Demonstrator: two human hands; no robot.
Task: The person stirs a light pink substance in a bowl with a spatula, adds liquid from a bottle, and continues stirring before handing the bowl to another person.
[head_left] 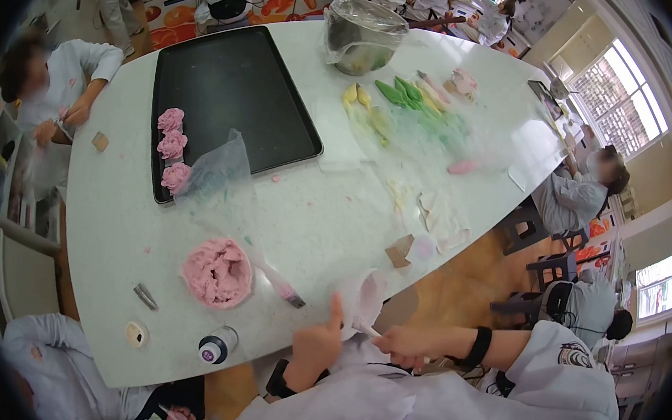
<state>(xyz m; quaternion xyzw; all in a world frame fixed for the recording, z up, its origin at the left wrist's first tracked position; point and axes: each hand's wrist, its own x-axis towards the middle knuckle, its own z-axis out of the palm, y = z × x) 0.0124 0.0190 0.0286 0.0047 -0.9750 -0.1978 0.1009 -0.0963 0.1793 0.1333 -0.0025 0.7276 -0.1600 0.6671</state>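
Near the table's front edge, my left hand is raised with one finger pointing up beside a translucent piping bag; its other fingers are curled, and what they hold, if anything, is hidden. My right hand is closed round a pale handle that reaches to the bag's lower part. Left of my hands are a bowl of pink cream, a piping bag with a metal tip and a small dark bottle. Three pink cream flowers stand on the black tray.
A metal pot under plastic stands at the back, near green and yellow piping bags. A lid and a metal piece lie front left. People sit or stand at both sides; a person's sleeve is at lower left.
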